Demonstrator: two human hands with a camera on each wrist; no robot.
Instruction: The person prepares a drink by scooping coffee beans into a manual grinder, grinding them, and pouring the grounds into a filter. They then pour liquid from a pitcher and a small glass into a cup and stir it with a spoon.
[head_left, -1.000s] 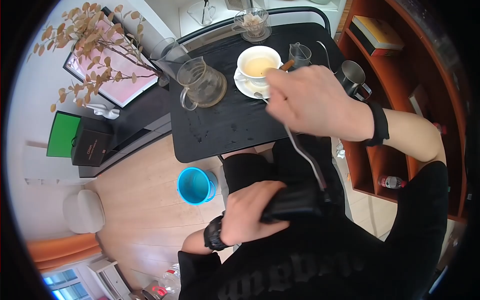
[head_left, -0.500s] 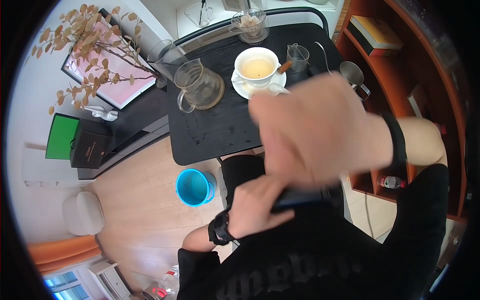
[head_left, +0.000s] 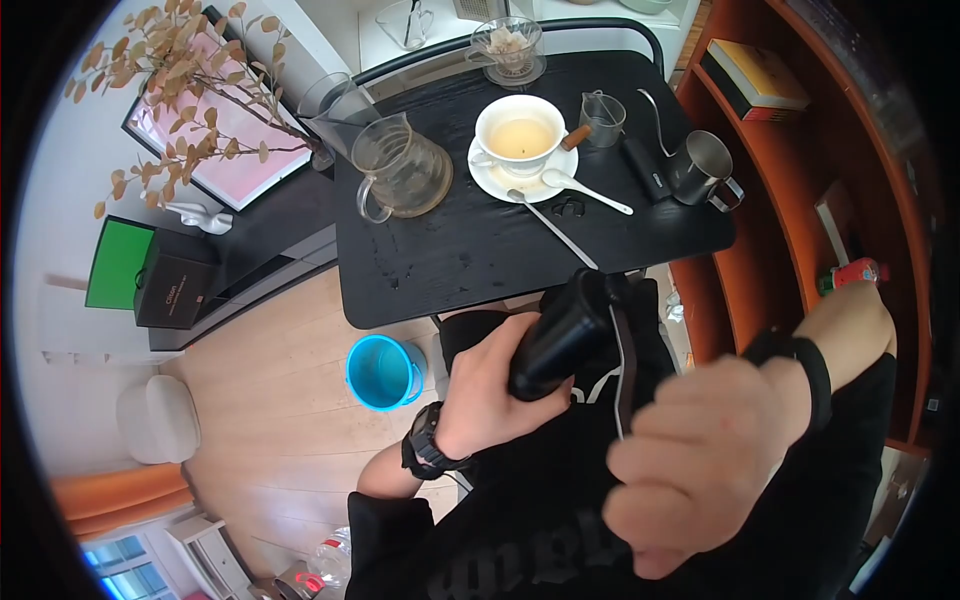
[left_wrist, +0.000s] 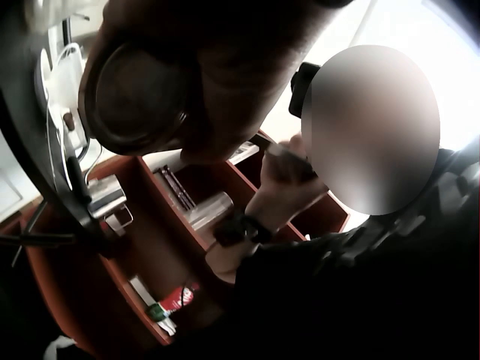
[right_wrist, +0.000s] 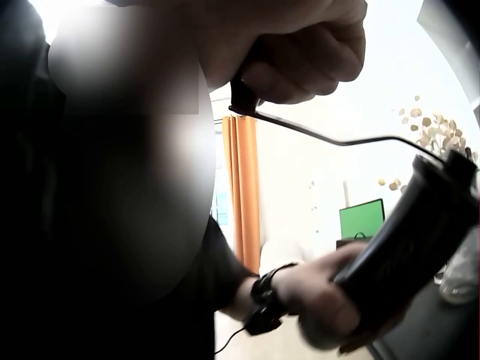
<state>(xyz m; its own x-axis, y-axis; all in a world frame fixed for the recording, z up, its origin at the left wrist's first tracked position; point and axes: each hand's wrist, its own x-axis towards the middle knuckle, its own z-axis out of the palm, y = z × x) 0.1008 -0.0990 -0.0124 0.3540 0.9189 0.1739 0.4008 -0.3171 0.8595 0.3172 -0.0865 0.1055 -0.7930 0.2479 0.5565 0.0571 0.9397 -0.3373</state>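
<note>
In the head view my left hand (head_left: 490, 390) holds the black body of a hand coffee grinder (head_left: 563, 338) over my lap, tilted with its top toward the table. My right hand (head_left: 700, 460) is curled round the knob at the end of the grinder's metal crank (head_left: 624, 370), close to my torso. The right wrist view shows the dark knob (right_wrist: 241, 97) under the curled fingers and the bent crank running to the grinder's top. In the left wrist view the round base of the grinder (left_wrist: 139, 97) faces the camera.
On the black table (head_left: 430, 270) stand a white cup (head_left: 520, 128) of pale yellow liquid on a saucer, spoons, a glass carafe (head_left: 400, 170), a dripper (head_left: 507, 50), a small glass jug (head_left: 603, 118) and a metal pitcher (head_left: 703, 165). A blue bucket (head_left: 382, 372) is on the floor; shelves stand right.
My right hand has swung the crank from over the table, near the cup, down toward my torso at the right. The left hand keeps hold of the grinder, whose top has tipped toward the table.
</note>
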